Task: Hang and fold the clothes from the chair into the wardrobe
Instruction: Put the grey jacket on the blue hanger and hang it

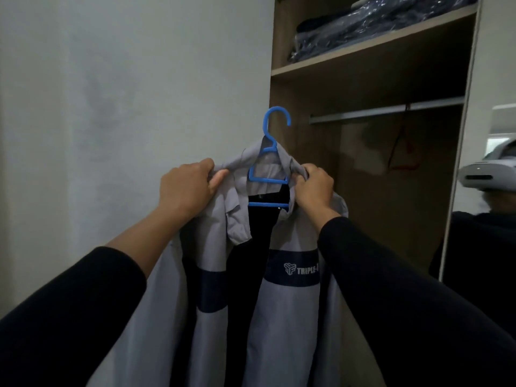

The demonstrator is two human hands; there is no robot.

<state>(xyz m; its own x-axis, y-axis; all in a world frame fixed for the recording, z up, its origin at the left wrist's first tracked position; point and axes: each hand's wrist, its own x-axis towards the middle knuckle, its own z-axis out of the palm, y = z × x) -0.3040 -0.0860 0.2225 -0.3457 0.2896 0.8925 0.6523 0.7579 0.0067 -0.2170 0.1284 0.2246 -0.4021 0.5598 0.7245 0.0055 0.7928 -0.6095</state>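
Both sets of fingers are pinching cloth here: the left hand is gripping the collar fold of the pale grey work jacket with a navy band across the chest, thumb and fingers curling round the fabric, and the right hand is bunching the opposite shoulder of the collar in a tight pinch. Between the two sets of fingers, the bright blue plastic hanger is sitting inside the neck of the jacket, its hook rising free above the knuckles. Below the fingers the jacket is hanging open down the front, dark lining showing, draping between the two black sleeves of the person.

Looks like the shoulders are being seated on the hanger arms, with hooking it up to follow. The cloth is reading as soft, light and limp, so it is giving no support of its own; slack fabric could slide off thin smooth plastic, especially on the left shoulder where the lapel is folding over. The safest hold is probably where the fingers already are, at the collar seam over the hanger arms, or the hanger neck itself for the lift.

Out beyond the right fingers and slightly above, the metal hanging rail is running across the open wooden wardrobe, well apart from the hook. Higher up, a shelf is carrying dark blue folded clothes in clear plastic wrap.
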